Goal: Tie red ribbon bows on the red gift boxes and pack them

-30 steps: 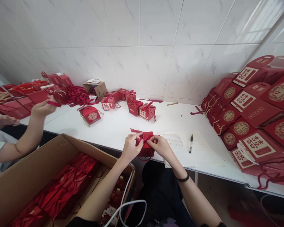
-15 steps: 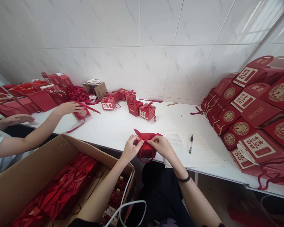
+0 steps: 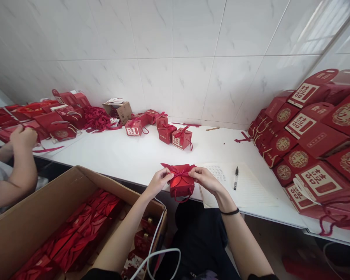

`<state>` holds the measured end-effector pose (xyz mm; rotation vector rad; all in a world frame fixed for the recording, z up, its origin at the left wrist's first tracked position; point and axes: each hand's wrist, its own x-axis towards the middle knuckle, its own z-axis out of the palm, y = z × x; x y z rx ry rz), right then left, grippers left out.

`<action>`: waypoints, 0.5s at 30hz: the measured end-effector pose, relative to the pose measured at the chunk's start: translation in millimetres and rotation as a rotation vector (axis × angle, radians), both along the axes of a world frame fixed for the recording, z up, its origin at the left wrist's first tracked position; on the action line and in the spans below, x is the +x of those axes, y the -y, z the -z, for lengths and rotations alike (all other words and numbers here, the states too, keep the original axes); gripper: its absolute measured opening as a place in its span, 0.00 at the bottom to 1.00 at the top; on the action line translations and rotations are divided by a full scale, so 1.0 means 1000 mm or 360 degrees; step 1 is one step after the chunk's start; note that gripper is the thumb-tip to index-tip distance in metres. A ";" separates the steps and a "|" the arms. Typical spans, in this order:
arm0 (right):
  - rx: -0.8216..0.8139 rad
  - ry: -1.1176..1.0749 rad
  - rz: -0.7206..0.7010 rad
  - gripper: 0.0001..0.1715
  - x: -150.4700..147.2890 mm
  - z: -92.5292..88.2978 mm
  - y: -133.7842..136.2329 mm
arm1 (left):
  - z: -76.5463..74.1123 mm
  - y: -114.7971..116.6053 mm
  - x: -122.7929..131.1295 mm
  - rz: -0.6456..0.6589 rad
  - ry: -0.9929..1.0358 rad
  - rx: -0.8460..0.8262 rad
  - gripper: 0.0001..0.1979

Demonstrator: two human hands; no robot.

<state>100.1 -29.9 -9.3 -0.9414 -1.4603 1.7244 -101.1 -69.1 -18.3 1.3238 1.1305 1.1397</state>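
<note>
A small red gift box (image 3: 181, 189) stands at the table's front edge, with a red ribbon (image 3: 181, 174) tied in a bow on its top and a cord handle hanging down its front. My left hand (image 3: 160, 180) pinches the left part of the bow between thumb and fingers. On the other side my right hand (image 3: 203, 177) pinches the right part. Both hands sit level with the box top, and the knot shows between them.
Left of me stands an open cardboard box (image 3: 78, 182) holding several red boxes. Paper sheets (image 3: 245, 190) and a pen (image 3: 236, 178) lie to my right, beside stacked red gift boxes (image 3: 312, 144). Tied boxes (image 3: 181, 138) stand behind. A co-worker's hand (image 3: 25, 138) is far left.
My hands have moved apart, drawing the ribbon outward, and the knot now shows. The co-worker's arm has drawn back left with a ribbon, and the box there has shifted.
</note>
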 end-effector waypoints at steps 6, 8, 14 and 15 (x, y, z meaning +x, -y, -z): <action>-0.0101 -0.0233 -0.0087 0.21 0.003 0.007 -0.002 | -0.001 -0.002 -0.003 0.0061 -0.0045 0.0018 0.14; -0.0118 -0.0261 -0.0096 0.21 0.004 0.007 -0.002 | -0.001 -0.003 -0.004 0.0077 -0.0035 0.0019 0.14; -0.0151 -0.0294 -0.0085 0.21 0.004 0.010 -0.003 | 0.003 -0.004 -0.006 0.0142 0.0065 0.0009 0.15; -0.0153 -0.0297 -0.0078 0.22 0.004 0.010 -0.003 | 0.003 -0.004 -0.006 0.0148 0.0077 -0.0001 0.15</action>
